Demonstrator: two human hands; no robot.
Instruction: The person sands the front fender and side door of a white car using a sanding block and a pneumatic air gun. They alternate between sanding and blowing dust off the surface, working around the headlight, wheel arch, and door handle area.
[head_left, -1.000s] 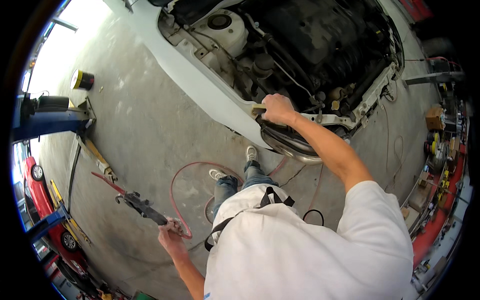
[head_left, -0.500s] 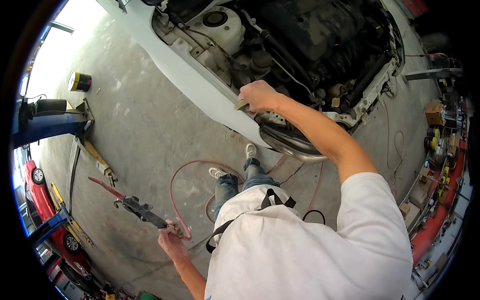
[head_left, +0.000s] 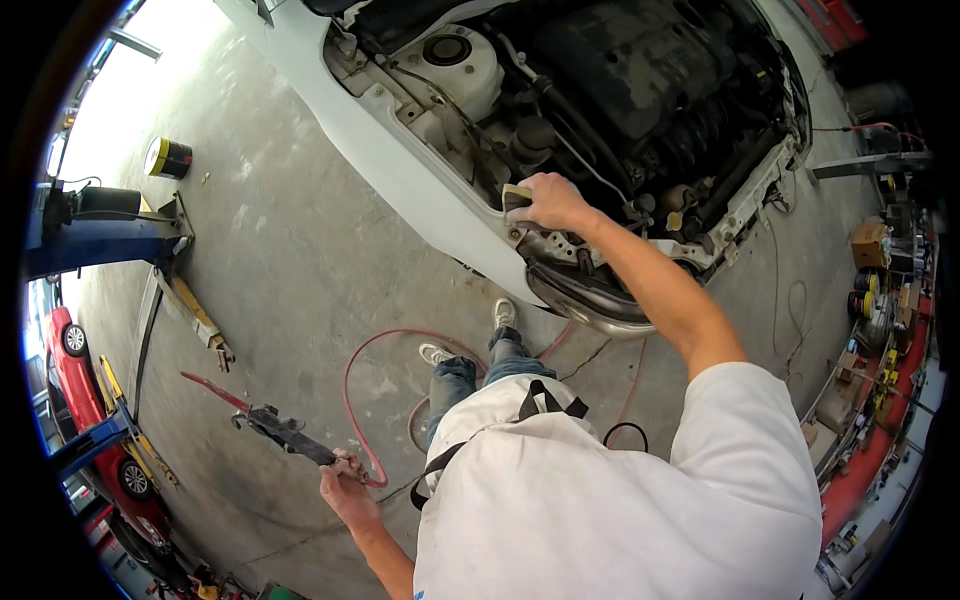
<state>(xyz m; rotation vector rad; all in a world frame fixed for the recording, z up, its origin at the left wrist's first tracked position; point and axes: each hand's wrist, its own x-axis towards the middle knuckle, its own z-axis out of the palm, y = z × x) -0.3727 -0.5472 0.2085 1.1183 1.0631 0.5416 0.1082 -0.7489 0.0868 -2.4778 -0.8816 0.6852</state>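
Observation:
My right hand [head_left: 556,202] is closed around a small yellowish-and-dark block [head_left: 516,198], which looks like a sanding block. It is at the inner front edge of the white fender [head_left: 430,210], just above the headlight [head_left: 585,298]; whether the block touches the panel I cannot tell. Low on the left, clear of the car, my left hand [head_left: 346,488] grips the end of a dark air gun [head_left: 285,433] with a long red tip. A red air hose [head_left: 347,385] loops from that hand across the floor.
The open engine bay [head_left: 630,80] fills the top. A blue lift arm [head_left: 105,245] and a bucket [head_left: 168,158] are at left, with a red car [head_left: 75,390] beyond. Along the right are a cardboard box [head_left: 870,244] and a cluttered red bench [head_left: 870,440].
My right hand has shifted right along the fender edge, and the block is tipped up so more of it shows. My left hand holds the air gun almost unmoved. The view has shifted slightly.

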